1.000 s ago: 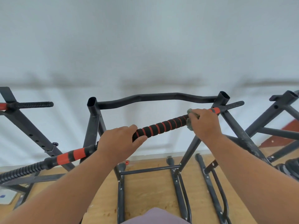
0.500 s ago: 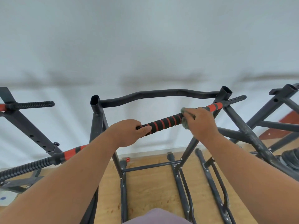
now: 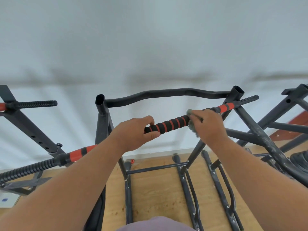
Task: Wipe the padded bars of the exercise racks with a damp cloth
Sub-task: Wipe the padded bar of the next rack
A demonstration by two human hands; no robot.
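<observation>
Both hands sit on the padded bar (image 3: 170,125), left hand (image 3: 135,133) left of the right hand (image 3: 208,125), cloth (image 3: 191,125) under the right. Behind runs the rack's top bar (image 3: 166,95); the floor (image 3: 158,197) lies below.

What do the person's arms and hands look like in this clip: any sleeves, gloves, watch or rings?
Both forearms are bare, with no sleeve in view. The left hand and right hand wear no gloves, and no watch, band or ring shows on the wrists or visible fingers.

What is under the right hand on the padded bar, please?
A grey cloth is wrapped on the bar under the right hand; its edges show beside the fingers. The hand hides most of the cloth and the padding beneath.
</observation>
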